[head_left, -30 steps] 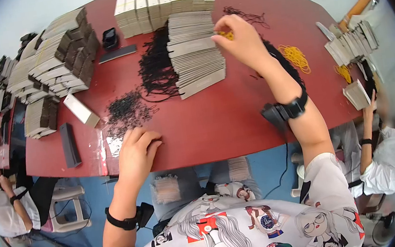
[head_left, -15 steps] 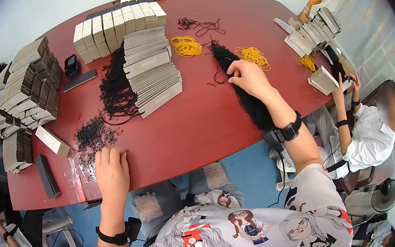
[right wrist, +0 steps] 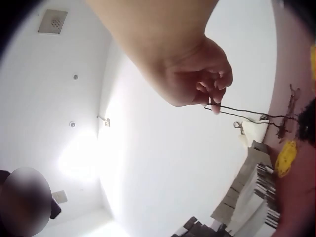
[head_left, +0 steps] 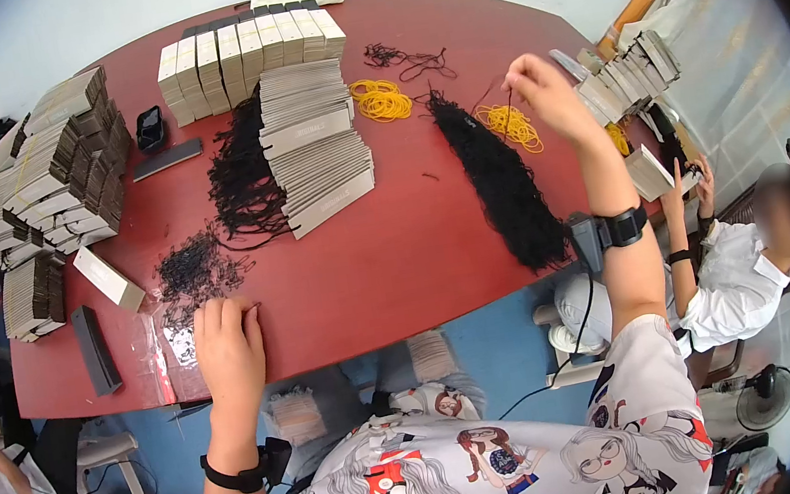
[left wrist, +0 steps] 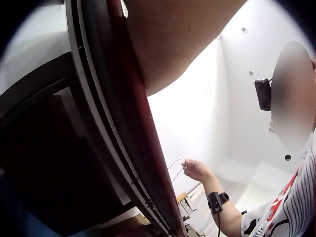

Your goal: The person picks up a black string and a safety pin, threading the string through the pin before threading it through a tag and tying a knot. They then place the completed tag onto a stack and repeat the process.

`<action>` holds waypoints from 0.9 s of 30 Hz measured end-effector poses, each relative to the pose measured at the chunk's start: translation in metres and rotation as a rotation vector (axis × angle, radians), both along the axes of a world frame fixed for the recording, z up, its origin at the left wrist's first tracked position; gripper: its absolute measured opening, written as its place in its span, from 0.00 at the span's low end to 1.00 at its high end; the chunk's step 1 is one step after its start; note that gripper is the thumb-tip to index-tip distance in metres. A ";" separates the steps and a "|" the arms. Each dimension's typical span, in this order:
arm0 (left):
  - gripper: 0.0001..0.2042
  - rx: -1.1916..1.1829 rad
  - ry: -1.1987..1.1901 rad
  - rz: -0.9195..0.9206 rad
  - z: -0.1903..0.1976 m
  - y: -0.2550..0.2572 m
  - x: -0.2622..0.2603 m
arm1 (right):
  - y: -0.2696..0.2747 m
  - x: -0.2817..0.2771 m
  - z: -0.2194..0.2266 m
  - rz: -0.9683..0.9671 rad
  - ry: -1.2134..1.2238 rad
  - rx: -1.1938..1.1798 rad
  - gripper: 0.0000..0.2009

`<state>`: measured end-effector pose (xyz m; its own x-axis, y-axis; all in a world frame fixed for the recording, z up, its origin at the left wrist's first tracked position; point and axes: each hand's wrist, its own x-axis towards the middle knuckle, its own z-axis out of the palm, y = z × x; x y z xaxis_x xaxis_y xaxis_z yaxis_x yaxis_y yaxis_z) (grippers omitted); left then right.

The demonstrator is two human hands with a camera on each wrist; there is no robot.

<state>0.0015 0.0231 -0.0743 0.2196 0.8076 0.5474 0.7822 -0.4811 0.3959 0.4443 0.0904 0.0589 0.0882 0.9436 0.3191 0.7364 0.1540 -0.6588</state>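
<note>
High over the right side of the table, my right hand (head_left: 552, 104) pinches a thin black cord (right wrist: 247, 110) between thumb and fingers. In the right wrist view the cord hangs in a long loop toward the bundle of black cords (head_left: 502, 181) on the red table (head_left: 388, 268). My left hand (head_left: 231, 349) rests on the table near its front edge, fingers relaxed. A scatter of small black pieces (head_left: 196, 265) lies just beyond its fingertips, beside a clear plastic bag (head_left: 160, 356). Only the left forearm fills the top of the left wrist view.
A row of grey cards (head_left: 315, 147) with black cords (head_left: 238, 173) stands mid-table, white stacks (head_left: 252, 55) behind it. Yellow rubber bands (head_left: 382, 100) lie in several piles. Tall card stacks (head_left: 61, 168) fill the left side. Another person (head_left: 741, 269) works at the right end.
My right hand has moved from the grey cards to the cord bundle, then up and away to the right with a cord. The left hand has stayed near the small black pieces.
</note>
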 end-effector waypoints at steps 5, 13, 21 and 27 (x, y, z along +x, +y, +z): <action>0.05 0.005 -0.011 0.003 0.000 0.000 -0.001 | -0.014 -0.017 0.066 0.084 0.201 0.082 0.05; 0.05 0.017 0.162 0.029 -0.005 0.002 -0.001 | -0.040 -0.121 0.088 0.332 0.457 0.091 0.07; 0.05 -0.002 0.267 0.015 -0.004 -0.002 -0.001 | -0.070 -0.184 0.009 0.372 0.818 -0.154 0.10; 0.05 0.044 0.208 0.031 -0.008 -0.001 0.000 | -0.094 -0.144 -0.106 0.096 0.402 -0.275 0.10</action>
<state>0.0012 0.0216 -0.0825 0.3072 0.7920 0.5275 0.8594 -0.4690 0.2036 0.3002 -0.0038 -0.0471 0.0612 0.9980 0.0158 0.4070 -0.0105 -0.9134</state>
